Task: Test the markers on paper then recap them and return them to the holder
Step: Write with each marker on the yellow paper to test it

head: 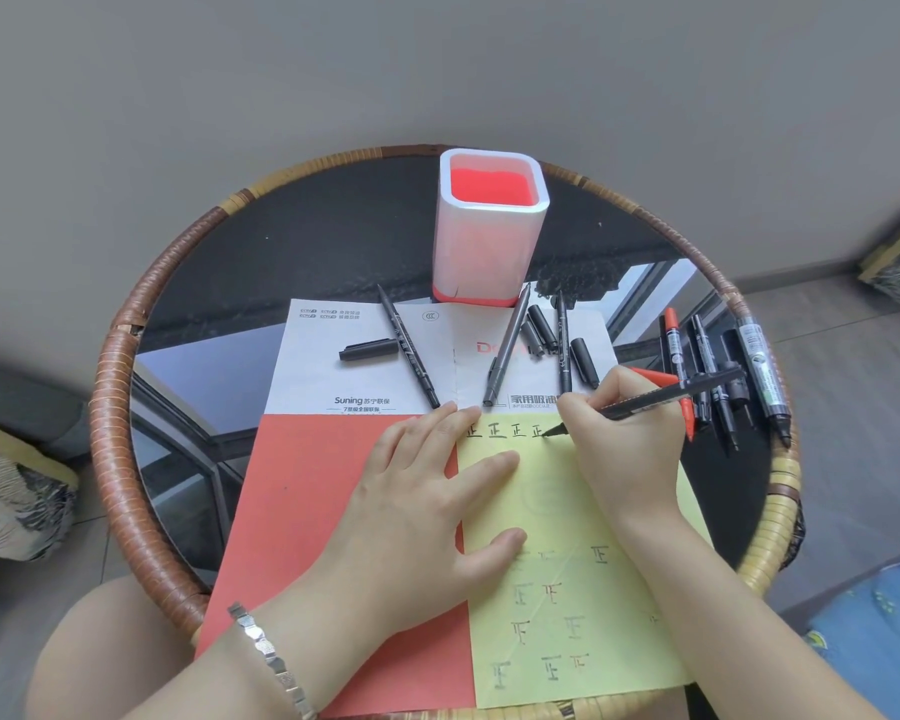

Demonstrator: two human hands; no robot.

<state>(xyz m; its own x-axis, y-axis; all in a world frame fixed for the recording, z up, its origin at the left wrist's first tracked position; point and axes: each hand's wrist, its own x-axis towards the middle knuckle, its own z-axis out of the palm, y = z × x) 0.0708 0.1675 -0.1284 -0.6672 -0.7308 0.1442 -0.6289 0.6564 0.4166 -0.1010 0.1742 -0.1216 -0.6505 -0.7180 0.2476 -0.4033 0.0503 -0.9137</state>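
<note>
My right hand (624, 439) grips a black marker (671, 394) with its tip on the yellow paper (583, 605), at the end of a row of written characters near the top edge. My left hand (427, 491) lies flat, fingers spread, across the yellow paper and the red sheet (302, 511). The white holder with a red inside (489, 231) stands at the table's far side and looks empty. Three uncapped thin black pens (409, 348) (507, 345) (563, 345) lie on a white printed sheet (313, 376). Loose black caps (367, 349) (583, 361) lie among them.
Several more markers (718, 376), black ones and a red one (672, 335), lie in a cluster right of my writing hand. The round glass table has a wicker rim (110, 387). Cushions lie on the floor at left (11, 491) and lower right (874, 626).
</note>
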